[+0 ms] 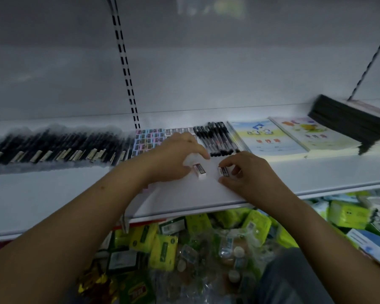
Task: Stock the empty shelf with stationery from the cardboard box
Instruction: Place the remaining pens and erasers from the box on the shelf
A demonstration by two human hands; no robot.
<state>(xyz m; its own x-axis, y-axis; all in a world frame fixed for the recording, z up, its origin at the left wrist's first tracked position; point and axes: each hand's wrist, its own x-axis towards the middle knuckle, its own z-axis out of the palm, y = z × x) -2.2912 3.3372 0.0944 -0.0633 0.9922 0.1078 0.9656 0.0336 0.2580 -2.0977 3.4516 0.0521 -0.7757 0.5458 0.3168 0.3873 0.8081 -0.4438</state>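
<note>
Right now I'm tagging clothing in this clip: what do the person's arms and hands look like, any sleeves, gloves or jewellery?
Both forearms are bare up to the frame edge, no sleeves showing. The left hand and right hand wear no gloves; no rings, watch or bracelet visible on fingers or wrists.

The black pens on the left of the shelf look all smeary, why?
Head view: the long row of black pens is smeared by blur near the wide-angle edge, and the light is dim; the small white erasers by the left hand and right hand stay sharper.
</note>
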